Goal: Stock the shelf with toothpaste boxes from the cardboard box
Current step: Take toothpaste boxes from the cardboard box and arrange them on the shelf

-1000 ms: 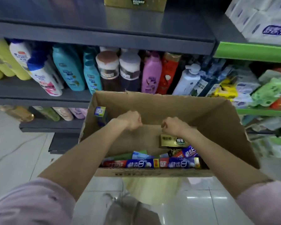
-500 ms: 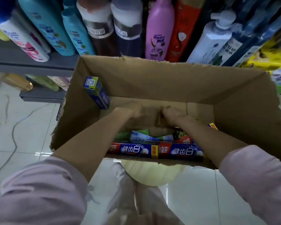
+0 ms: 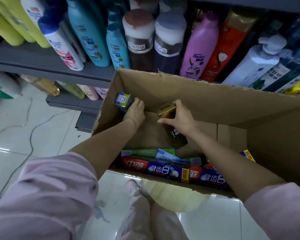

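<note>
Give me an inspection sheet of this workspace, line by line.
Surface: glossy tiled floor; grey shelf ahead.
Job's things: open cardboard box with torn rim; red and blue toothpaste boxes lie along its near wall.
Clutter: nothing seen.
Hands: left hand grips an upright blue-green box at the carton's left wall; right hand holds a tilted gold-ended box.
Cables: a thin cable snakes across the floor, left.
Surroundings: shampoo bottles crowd the shelf.
</note>
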Demonstrator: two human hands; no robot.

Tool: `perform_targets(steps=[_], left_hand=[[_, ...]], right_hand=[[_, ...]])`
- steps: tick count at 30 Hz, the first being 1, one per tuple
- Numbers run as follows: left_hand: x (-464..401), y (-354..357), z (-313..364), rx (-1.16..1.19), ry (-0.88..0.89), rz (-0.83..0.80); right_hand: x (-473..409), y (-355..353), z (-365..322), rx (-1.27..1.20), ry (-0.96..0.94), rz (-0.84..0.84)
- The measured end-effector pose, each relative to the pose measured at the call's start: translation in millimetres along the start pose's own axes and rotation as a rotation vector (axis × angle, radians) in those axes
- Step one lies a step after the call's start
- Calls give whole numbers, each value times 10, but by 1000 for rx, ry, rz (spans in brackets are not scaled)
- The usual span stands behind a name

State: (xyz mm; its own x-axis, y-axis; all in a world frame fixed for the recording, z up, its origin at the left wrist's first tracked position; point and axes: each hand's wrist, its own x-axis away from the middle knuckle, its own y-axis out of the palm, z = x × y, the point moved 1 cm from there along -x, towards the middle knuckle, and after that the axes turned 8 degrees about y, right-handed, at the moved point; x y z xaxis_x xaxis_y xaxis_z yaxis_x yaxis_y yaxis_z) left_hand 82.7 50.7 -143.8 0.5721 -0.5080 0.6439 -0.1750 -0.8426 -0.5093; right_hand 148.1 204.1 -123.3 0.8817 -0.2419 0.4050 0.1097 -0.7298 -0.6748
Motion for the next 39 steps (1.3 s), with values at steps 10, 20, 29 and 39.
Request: perform_targets(steps=[10, 20, 29, 39], left_hand=[[346, -246, 5, 1348, -298, 205], [964, -539, -237, 2068, -326, 771], [1790, -1000, -969, 1974, -492, 1315], [2099, -1253, -2000, 1983, -645, 1402]], right_hand=[[71, 20, 277, -57, 160, -99], [675, -497, -324, -426, -235, 191], [1117, -1379, -1350, -92, -590, 608], [769, -2221, -2492, 539, -590, 805]])
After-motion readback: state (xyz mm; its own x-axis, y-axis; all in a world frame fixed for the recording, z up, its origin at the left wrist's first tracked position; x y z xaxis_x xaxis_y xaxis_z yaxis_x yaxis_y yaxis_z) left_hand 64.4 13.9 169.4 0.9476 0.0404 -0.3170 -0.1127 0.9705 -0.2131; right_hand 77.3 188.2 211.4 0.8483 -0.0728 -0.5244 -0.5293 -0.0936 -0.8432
